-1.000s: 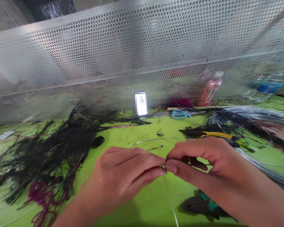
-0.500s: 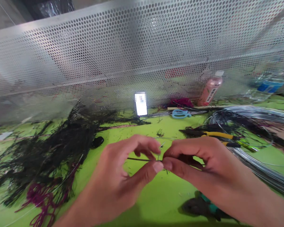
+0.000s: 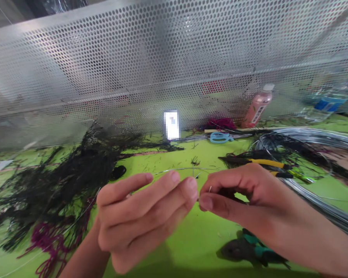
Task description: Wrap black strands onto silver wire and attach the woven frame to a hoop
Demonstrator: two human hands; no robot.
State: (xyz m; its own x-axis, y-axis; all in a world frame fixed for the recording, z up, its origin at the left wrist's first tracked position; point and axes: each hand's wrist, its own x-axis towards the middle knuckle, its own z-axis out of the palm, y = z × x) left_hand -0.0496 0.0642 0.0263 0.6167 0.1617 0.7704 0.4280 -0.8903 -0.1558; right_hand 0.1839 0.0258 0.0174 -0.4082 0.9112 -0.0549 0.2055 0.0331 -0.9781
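Note:
My right hand (image 3: 258, 208) is closed, thumb and index finger pinching a thin wire (image 3: 210, 189) whose short pale tip stands up above the thumb. Facing it, my left hand (image 3: 147, 216) has its back turned to me. Its fingers lie close together and point right, with the tips almost against my right fingertips. The left thumb and whatever sits in the left palm are hidden. Under my right wrist rest dark cutters with green grips (image 3: 240, 249). Just beyond the hands lies a thin silvery wire (image 3: 179, 169) on the green tabletop (image 3: 191, 247).
Black stringy strands (image 3: 60, 185) and purple cord (image 3: 45, 239) cover the left side. At right are yellow-handled pliers (image 3: 266, 163) and coiled wire (image 3: 316, 200). Blue scissors (image 3: 220, 138), a lit phone (image 3: 171, 125) and a pink bottle (image 3: 258, 108) stand or lie before a perforated metal panel (image 3: 150, 58).
My left hand has rolled over from a thumb-side pinch, so its back now faces me and covers the dark strand. My right hand stays in nearly the same pinch.

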